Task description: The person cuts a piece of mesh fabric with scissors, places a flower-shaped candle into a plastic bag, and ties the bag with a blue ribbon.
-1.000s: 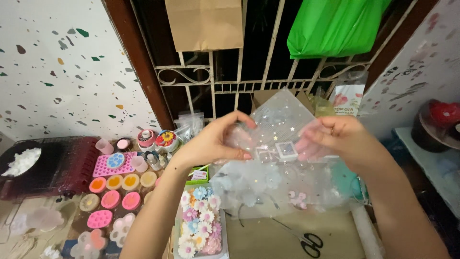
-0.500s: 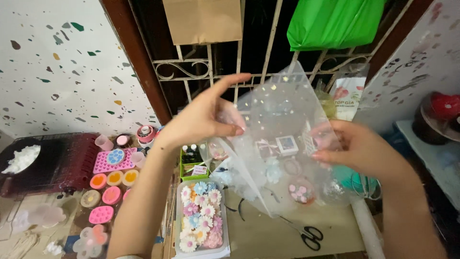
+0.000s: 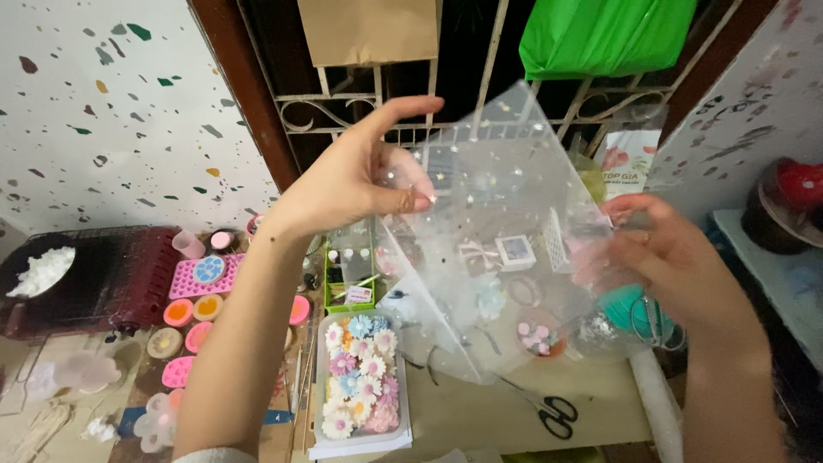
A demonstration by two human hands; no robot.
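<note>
Hands clamped on sheer star-speckled bag [image 3: 506, 231], held up over the bench [image 3: 480, 420]: left hand [image 3: 360, 184] pinches its far left edge, right hand [image 3: 660, 257] grips the right side; keep both pinches firm and part the layers evenly.

Tabletop [image 3: 480, 420]: scissors [image 3: 549, 413], flower tray [image 3: 360, 381], moulds [image 3: 190, 291].

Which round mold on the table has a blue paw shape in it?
The one sitting on the pink dotted tray, the blue paw mold. The other round molds below hold orange, yellow or pink.
</note>
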